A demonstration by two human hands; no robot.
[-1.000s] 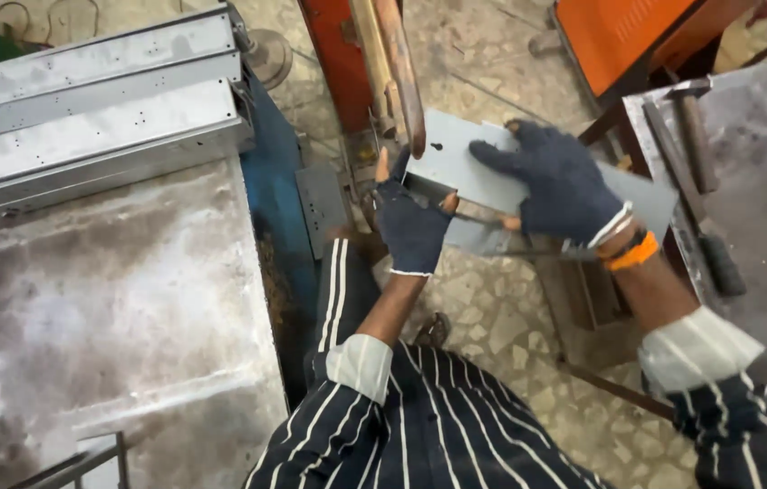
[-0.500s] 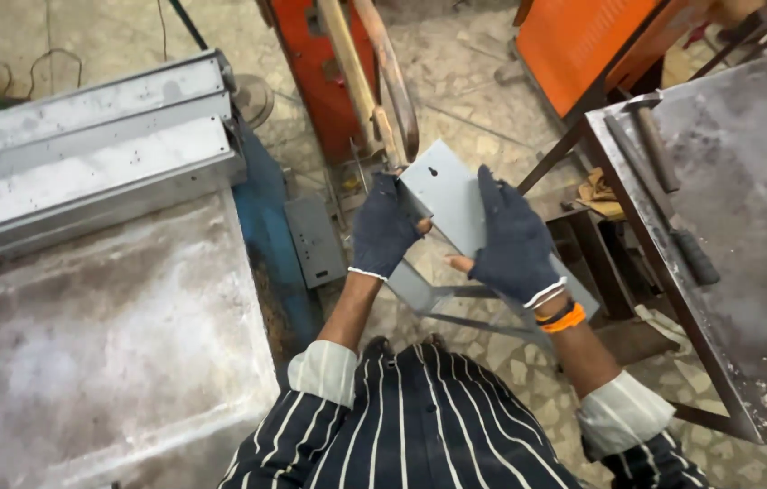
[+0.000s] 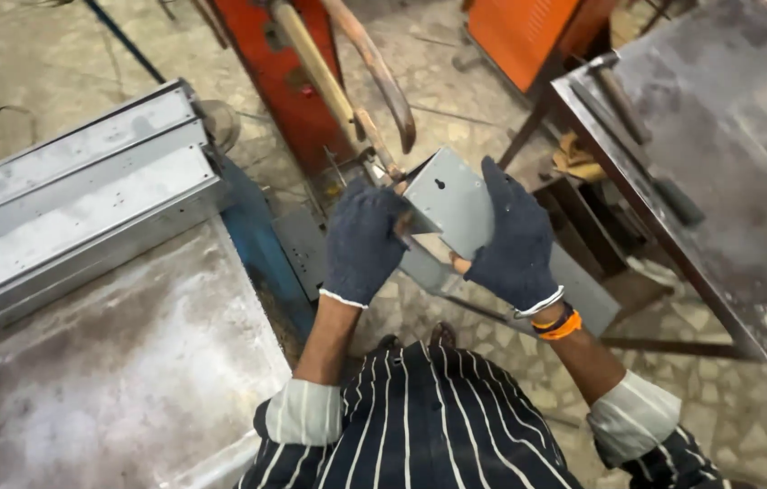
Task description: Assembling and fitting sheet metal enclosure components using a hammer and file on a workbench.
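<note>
A bent grey metal plate (image 3: 448, 201) is held up in front of the chest, between the two benches and just below the red machine (image 3: 285, 83). The gloved left hand (image 3: 363, 243) is clamped on its left edge, and the gloved right hand (image 3: 514, 237) is wrapped around its right side. No container is seen. Compared with half a second ago, the plate has been raised slightly and turned more upright. Its long axis is tilted from lower right to upper left, the keyhole face toward the camera.
</note>
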